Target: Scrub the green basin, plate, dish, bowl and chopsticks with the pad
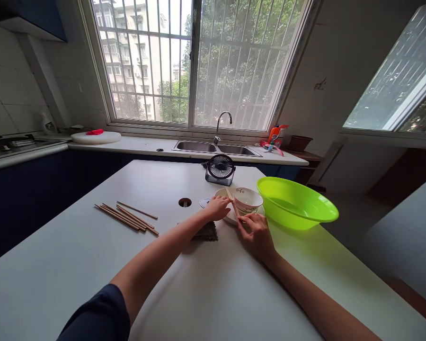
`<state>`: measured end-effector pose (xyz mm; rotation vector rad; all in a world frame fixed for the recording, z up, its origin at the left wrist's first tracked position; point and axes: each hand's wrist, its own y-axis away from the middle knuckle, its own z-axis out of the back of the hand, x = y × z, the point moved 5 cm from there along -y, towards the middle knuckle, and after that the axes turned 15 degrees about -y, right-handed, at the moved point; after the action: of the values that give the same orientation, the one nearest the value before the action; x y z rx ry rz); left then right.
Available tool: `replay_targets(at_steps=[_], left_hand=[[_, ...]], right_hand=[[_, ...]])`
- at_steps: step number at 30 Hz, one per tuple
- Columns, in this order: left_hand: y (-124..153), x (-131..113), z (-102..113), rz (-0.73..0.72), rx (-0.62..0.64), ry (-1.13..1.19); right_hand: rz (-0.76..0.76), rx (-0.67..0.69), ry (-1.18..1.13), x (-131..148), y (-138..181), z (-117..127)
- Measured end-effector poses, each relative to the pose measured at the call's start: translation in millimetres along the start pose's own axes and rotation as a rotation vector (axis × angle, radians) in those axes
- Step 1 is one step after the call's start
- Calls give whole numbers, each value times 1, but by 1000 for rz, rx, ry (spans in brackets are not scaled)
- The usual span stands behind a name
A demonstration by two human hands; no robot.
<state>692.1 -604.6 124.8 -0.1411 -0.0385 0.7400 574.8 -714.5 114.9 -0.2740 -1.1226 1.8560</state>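
A pair of wooden chopsticks (235,208) slants across the rim of a white plate (230,219), beside a white patterned bowl (247,199) that sits on the plate. The fingertips of my right hand (258,233) pinch the near end of the chopsticks. My left hand (218,208) reaches over the plate's left side, its fingers closed at the chopsticks' upper part. Partly hidden under my left forearm lies a dark cloth (206,232). Several more chopsticks (128,218) lie loosely grouped on the table to the left.
A bright green basin (298,203) stands just right of the bowl. Behind the plate is a small black fan (220,169). The white table (74,265) has a round hole (185,202). Beyond are a double sink (195,147), a faucet (218,128) and a cutting board (95,138).
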Motion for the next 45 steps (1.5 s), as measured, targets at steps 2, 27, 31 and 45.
replay_targets(at_steps=[2, 27, 31, 45], left_hand=[[1, 0, 1, -2, 2, 1], [15, 8, 26, -12, -82, 74], [35, 16, 54, -57, -129, 86], [169, 132, 117, 16, -161, 81]], right_hand=[[-1, -7, -5, -1, 0, 0], [15, -8, 6, 2, 1, 1], [53, -35, 17, 4, 1, -1], [287, 11, -5, 76, -30, -16]])
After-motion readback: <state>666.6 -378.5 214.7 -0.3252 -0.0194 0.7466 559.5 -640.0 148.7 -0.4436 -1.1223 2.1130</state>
